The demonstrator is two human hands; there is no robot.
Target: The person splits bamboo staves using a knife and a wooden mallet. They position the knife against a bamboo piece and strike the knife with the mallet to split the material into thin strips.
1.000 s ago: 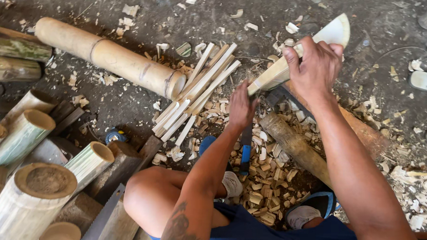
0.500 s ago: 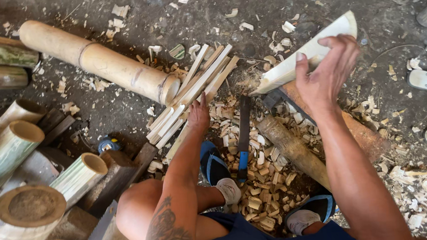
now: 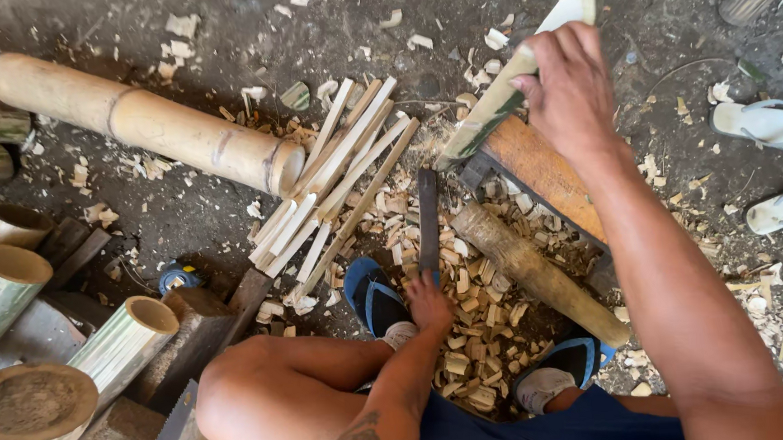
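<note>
Since the earlier frames the left hand (image 3: pixel 428 301) has been dropping away from the bundle of split slats (image 3: pixel 335 183) and is now closing around the handle end of the dark cleaver blade (image 3: pixel 428 220), which is lying on the floor among the pale bamboo chips (image 3: pixel 471 333), pointing away from the person between the two blue sandals (image 3: pixel 374 298). The fingers are curling over the handle, though how firmly they are gripping I cannot tell. The right hand (image 3: pixel 569 87) is staying up on the split bamboo piece (image 3: pixel 510 81), fingers wrapped over its upper half, holding it slanted with its lower end resting on the reddish wooden block (image 3: pixel 543 174).

That split piece is looking stiff, light and curved, with a smooth green outer skin that is likely slippery and raw edges that could be sharp; holding it high, well clear of the end on the block, seems the safe spot. The cleaver is looking heavy for its length and is best taken by the handle only.

A round wooden mallet (image 3: pixel 539 270) is lying just right of the blade. A long bamboo pole (image 3: pixel 141 122) is lying toward the far left of the floor, cut bamboo sections (image 3: pixel 122 336) are crowding the near left corner, and white slippers (image 3: pixel 766 125) are sitting at the right edge.
</note>
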